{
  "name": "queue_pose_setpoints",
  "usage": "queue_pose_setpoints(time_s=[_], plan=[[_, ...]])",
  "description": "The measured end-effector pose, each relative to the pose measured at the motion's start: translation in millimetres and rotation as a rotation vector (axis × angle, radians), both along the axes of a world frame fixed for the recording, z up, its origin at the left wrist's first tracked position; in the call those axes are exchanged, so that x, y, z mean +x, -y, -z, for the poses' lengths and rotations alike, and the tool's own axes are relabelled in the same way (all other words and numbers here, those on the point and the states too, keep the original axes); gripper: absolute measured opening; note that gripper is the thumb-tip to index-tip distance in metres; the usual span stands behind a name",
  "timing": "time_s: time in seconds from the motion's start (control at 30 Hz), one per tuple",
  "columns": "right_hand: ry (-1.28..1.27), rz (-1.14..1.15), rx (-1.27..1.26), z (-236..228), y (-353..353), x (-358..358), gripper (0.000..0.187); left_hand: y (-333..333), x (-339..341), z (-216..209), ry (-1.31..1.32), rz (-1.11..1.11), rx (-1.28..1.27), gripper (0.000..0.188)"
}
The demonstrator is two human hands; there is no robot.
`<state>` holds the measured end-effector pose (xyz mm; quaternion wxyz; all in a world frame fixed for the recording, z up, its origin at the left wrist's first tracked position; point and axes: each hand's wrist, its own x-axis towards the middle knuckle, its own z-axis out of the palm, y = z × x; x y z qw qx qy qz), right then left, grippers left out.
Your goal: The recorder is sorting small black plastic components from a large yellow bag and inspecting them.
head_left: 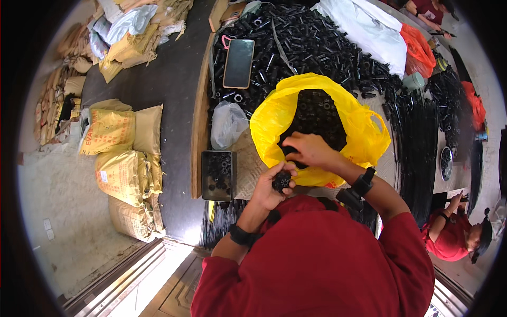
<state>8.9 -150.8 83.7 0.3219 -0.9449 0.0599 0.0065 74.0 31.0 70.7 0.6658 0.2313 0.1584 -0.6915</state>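
Note:
My left hand (268,189) is closed around a black round plastic part (281,181) with small holes in its face, just outside the near left rim of a yellow plastic bag (365,124). The bag stands wide open, with many small black parts (319,111) inside. Over the bag's near left opening is my right hand (312,150), its fingers curled and pressed together. Whatever those fingers pinch is hidden from view.
Left of the bag stand a dark metal tray (203,177) of black parts and a clear plastic bag (227,127). A phone (238,63) lies by a heap of black tubes (311,42). Long black rods (417,142) lie to the right. Another person (451,235) sits at far right.

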Motion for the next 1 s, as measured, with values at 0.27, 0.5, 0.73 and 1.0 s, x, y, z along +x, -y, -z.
queue_pose_setpoints(time_s=[0.27,0.5,0.73,1.0], plan=[[-0.187,0.039,0.211,-4,3,8,0.023,-8,-3,-10,0.029,-0.038,0.009,0.036],[-0.224,0.324,0.984,11,25,9,0.019,-4,-8,-9,0.059,0.031,-0.078,0.037],[-0.025,0.425,1.160,2,39,-2,0.022,1,-4,-12,0.090,-0.016,-0.108,0.038],[-0.046,0.191,0.925,-43,18,-15,0.019,17,-5,-29,0.076,-0.176,-0.014,0.039]])
